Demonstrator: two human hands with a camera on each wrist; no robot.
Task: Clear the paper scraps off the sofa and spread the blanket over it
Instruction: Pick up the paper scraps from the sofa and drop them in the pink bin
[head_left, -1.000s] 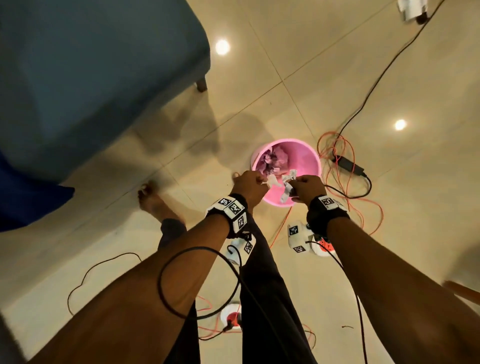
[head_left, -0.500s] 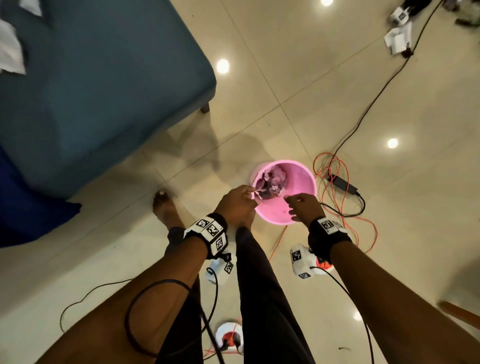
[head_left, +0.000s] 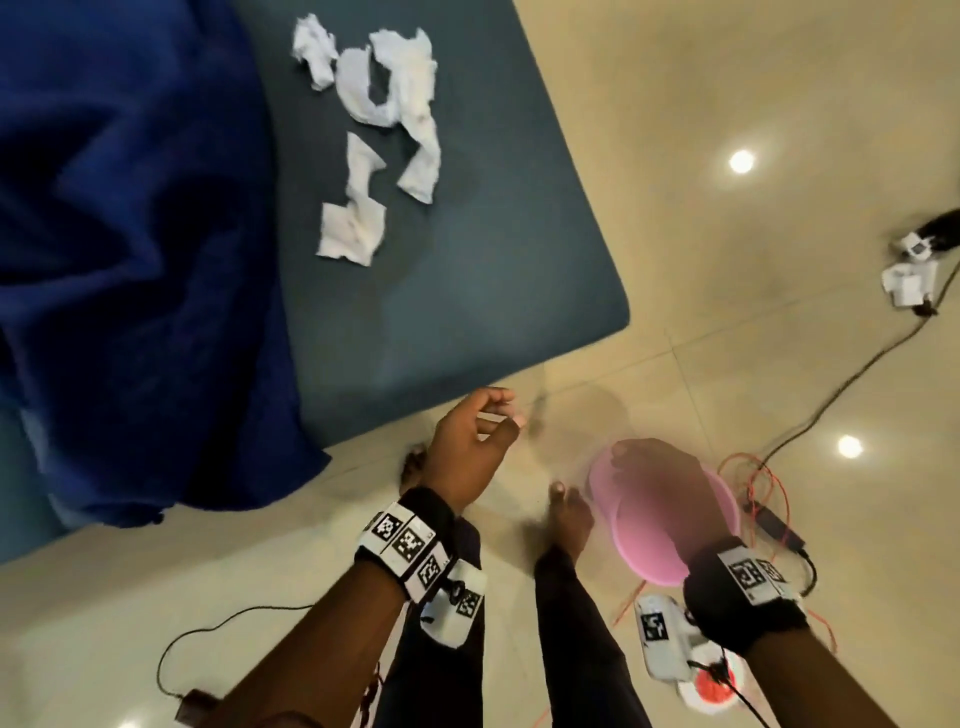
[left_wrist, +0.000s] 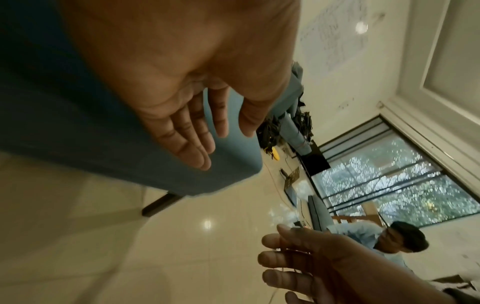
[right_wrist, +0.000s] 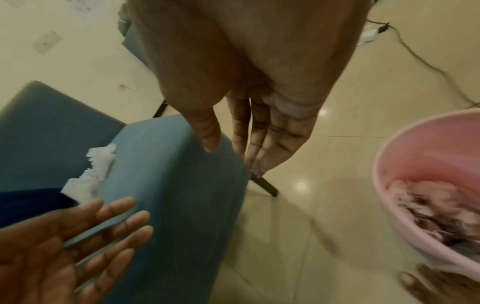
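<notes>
A glossy beige tiled floor (head_left: 727, 312) is observed, with ceiling lights reflected in it and grout lines crossing it. A teal sofa (head_left: 467, 249) on dark legs is seen at upper left in the head view. White paper scraps (head_left: 382, 135) are scattered in a loose cluster on its seat, well apart from both hands. A dark blue blanket (head_left: 130, 234) is bunched over the sofa's left part and hangs over the front edge to the floor.

The left hand (head_left: 470, 449) is held in the air just beyond the sofa's front edge, fingers loosely extended, nothing gripped. The right hand (right_wrist: 259, 115) is likewise spread and empty, as the right wrist view confirms; in the head view it is blurred over the bucket, so its exact outline cannot be told there.

A pink plastic bucket (head_left: 665, 519) stands on the floor beside the person's bare feet, and crumpled paper (right_wrist: 428, 203) is seen inside it. An orange cable (head_left: 774, 483) and a black cable (head_left: 857, 374) are trailed across the tiles to the right, with white devices (head_left: 909, 270) lying near the far edge.

In the left wrist view a white wall, a large window (left_wrist: 389, 174) with foliage outside, and a second, seated person (left_wrist: 389, 240) are recorded.
</notes>
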